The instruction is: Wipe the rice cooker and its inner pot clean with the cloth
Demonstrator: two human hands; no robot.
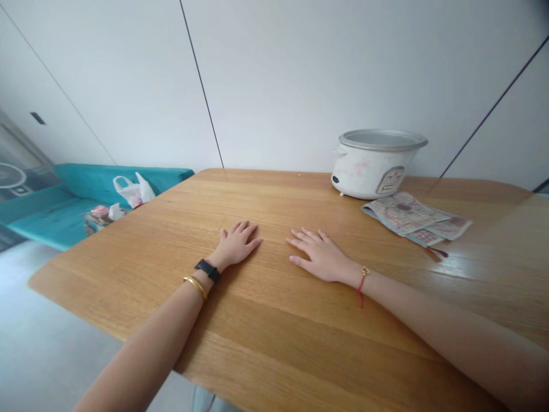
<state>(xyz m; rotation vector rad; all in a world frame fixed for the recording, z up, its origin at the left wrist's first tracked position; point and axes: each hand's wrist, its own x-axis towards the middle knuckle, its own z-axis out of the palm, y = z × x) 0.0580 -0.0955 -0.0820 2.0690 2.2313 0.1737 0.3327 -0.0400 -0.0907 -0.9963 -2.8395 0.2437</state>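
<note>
My left hand (pixel 235 244) lies flat on the wooden table (pixel 257 326), fingers spread, with a black band and a gold bangle on that wrist. Palm down to its right rests my right hand (pixel 319 255), also open and holding nothing; a red cord bracelet circles its wrist. Beyond the right hand, a white rice cooker (pixel 369 171) without a lid stands near the wall; its inside is hardly visible. In front of the cooker is a folded patterned cloth (pixel 412 214), with a dark red tassel at its near edge.
A white wall (pixel 278 86) borders the table's far edge. Off to the left, a teal sofa (pixel 55 220) holds a white plastic bag (pixel 132 191) and a small heap of items. Part of a fan (pixel 11 175) shows at the far left.
</note>
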